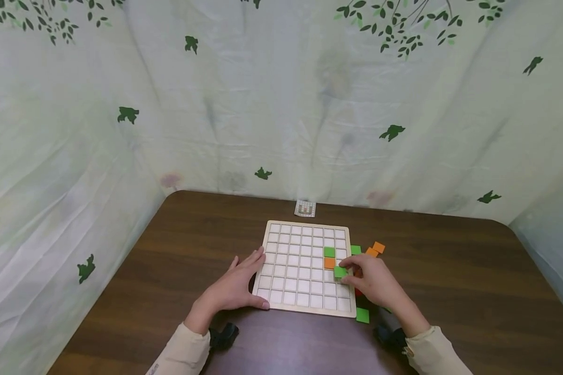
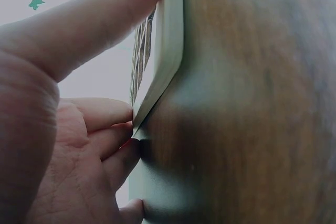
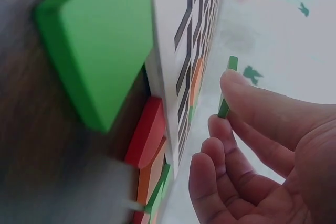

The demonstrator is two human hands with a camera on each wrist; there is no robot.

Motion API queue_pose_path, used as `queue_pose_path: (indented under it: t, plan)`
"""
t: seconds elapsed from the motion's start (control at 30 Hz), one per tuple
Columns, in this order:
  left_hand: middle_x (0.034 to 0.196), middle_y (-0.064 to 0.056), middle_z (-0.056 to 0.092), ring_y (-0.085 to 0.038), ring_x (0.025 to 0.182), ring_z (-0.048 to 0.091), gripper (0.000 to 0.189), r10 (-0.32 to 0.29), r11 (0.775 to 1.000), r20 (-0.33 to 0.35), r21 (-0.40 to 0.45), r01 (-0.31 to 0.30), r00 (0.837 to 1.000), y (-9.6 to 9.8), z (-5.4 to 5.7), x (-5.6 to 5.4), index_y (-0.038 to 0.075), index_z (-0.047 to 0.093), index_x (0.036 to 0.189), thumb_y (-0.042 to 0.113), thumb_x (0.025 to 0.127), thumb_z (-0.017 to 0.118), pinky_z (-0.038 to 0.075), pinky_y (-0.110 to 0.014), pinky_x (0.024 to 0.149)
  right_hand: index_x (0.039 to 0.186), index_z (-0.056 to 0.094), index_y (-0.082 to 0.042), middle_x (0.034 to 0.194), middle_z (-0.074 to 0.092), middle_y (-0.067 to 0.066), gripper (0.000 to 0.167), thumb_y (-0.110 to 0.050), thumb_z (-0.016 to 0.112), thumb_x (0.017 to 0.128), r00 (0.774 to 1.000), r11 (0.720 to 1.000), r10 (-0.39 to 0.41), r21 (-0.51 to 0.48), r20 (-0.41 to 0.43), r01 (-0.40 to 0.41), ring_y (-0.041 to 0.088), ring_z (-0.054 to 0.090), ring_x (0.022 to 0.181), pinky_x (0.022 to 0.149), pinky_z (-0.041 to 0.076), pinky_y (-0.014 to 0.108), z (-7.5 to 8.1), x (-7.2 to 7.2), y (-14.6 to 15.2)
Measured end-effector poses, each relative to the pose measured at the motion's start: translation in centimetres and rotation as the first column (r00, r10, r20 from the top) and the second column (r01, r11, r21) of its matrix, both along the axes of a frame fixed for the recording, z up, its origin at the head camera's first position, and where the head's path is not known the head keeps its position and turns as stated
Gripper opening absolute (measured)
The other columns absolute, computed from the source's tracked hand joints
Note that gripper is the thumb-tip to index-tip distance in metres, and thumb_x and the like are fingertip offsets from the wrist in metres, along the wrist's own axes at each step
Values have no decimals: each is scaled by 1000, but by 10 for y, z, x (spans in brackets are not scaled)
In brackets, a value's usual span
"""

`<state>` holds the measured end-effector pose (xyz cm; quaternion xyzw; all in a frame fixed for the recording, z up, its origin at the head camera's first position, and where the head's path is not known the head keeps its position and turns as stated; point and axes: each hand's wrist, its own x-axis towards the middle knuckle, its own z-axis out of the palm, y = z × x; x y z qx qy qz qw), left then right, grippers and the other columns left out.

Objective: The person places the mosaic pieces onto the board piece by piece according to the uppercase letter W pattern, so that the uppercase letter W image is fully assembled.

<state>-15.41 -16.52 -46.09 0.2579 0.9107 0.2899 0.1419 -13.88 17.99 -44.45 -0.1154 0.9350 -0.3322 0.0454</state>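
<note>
A pale wooden grid board (image 1: 291,271) with white square cells lies on the table. My right hand (image 1: 372,278) pinches a green square tile (image 1: 340,272) between thumb and fingers over the board's right side; in the right wrist view the tile (image 3: 229,87) appears edge-on, apart from the board. My left hand (image 1: 236,286) lies at the board's front left corner, its thumb on the front edge and its fairly straight fingers touching the left edge. A green tile (image 1: 329,252) and an orange tile (image 1: 329,263) sit in neighbouring cells.
Beside the board's right edge lie orange tiles (image 1: 378,247), a green tile (image 1: 355,250) and another green tile (image 1: 363,315) near the front. A red tile (image 3: 147,132) shows partly. Behind the board lies a small patterned card (image 1: 305,208). A printed curtain (image 1: 281,104) hangs behind the table.
</note>
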Motion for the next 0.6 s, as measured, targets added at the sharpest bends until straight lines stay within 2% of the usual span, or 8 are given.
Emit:
queue_pose_path:
  t: [0.23, 0.47, 0.6]
  plan:
    - [166, -16, 15, -32, 152, 18, 113, 6, 1000, 0, 2, -6, 1000, 0, 1, 2, -4, 26, 156, 44, 76, 88, 1, -64, 118, 108, 75, -9, 93, 64, -3, 23, -8, 80, 85, 1000, 1000, 9, 8, -1, -9, 14, 52, 78, 70, 47, 31, 0, -2, -6]
    - [166, -16, 15, -32, 152, 18, 114, -1, 1000, -7, -4, 1, 1000, 1, -1, 0, -4, 26, 156, 45, 75, 88, 2, -64, 118, 107, 76, -9, 97, 66, -2, 24, -9, 81, 84, 1000, 1000, -3, -1, 31, 3, 15, 53, 81, 74, 49, 33, -3, -3, -9]
    - [166, -16, 15, -32, 152, 18, 114, 8, 1000, -9, -1, -8, 1000, 0, -1, 1, -5, 26, 156, 45, 74, 88, 2, -64, 118, 105, 76, -9, 95, 67, -3, 23, -8, 82, 83, 1000, 1000, 2, 13, 21, -2, 15, 53, 81, 75, 49, 34, -5, -3, -13]
